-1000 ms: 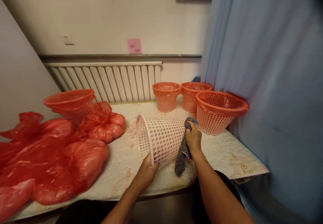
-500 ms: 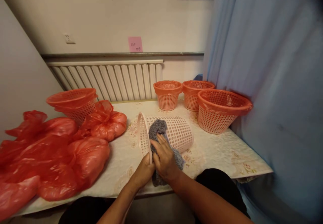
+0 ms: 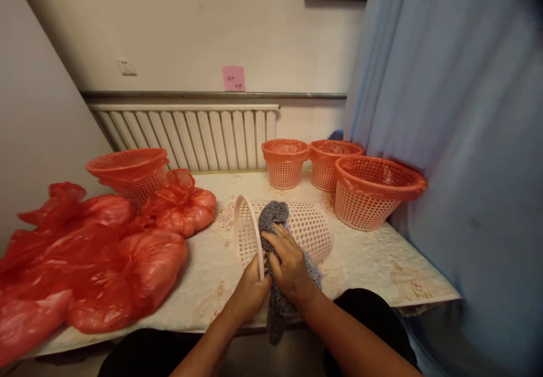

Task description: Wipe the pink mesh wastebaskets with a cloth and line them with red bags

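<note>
A pale pink perforated plastic basket [image 3: 311, 227] lies on its side on the table, its wide mouth facing left. My left hand [image 3: 251, 289] grips the near part of its rim, thumb and fingers closed around the edge. A grey cloth [image 3: 274, 213] is draped over the basket's side, with one end hanging past the table's front edge. My right hand [image 3: 291, 264] presses the cloth against the basket wall just behind the rim, fingers bent over the fabric. Part of the cloth is hidden under that hand.
Several tied red plastic bags [image 3: 148, 269] fill the table's left side, before a red-lined basket [image 3: 136, 181]. Three more lined baskets [image 3: 367, 207] stand at the back right, beside a blue curtain [image 3: 458, 139]. A radiator [image 3: 190, 139] runs along the wall behind the floral-covered table [image 3: 203, 303].
The basket, both hands and the cloth sit slightly further right in view, and the basket's mouth shows more. The cloth's lower end hangs lower. The whole view has shifted a little.
</note>
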